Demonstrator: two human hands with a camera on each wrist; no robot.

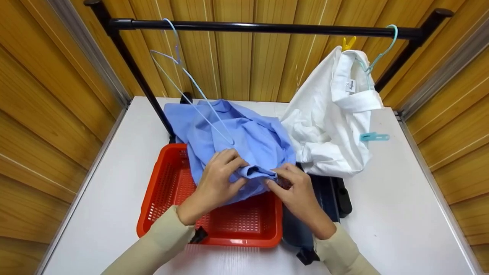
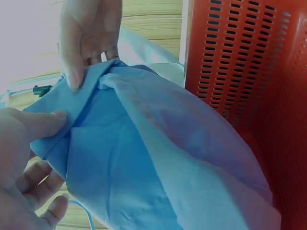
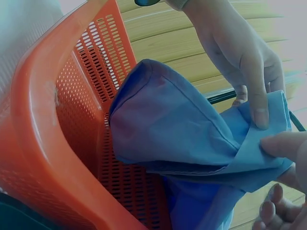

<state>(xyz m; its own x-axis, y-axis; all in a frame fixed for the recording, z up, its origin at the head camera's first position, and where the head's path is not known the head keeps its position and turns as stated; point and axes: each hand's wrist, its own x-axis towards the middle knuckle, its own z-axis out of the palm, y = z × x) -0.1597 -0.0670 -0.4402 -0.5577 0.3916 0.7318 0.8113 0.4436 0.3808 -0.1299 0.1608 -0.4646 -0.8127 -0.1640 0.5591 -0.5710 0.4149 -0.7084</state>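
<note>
A light blue garment [image 1: 248, 137] lies bunched across the red basket's back edge, and both hands hold its folded near edge. My left hand [image 1: 219, 173] pinches that edge between thumb and fingers. A short way to the right, my right hand [image 1: 296, 187] pinches the same edge. In the left wrist view, the blue cloth [image 2: 129, 167] falls in a loose fold below the thumbs. The right wrist view shows the doubled cloth [image 3: 172, 120] over the basket. A thin blue hanger [image 1: 195, 82] hangs from the rack in front of the garment.
The red basket [image 1: 208, 241] stands below the hands, with a dark blue container [image 1: 298, 227] beside it. A black rack bar [image 1: 259, 26] spans the back. White trousers [image 1: 324, 126] hang at right from a teal hanger [image 1: 382, 55], with yellow [image 1: 347, 43] and teal [image 1: 374, 136] clips.
</note>
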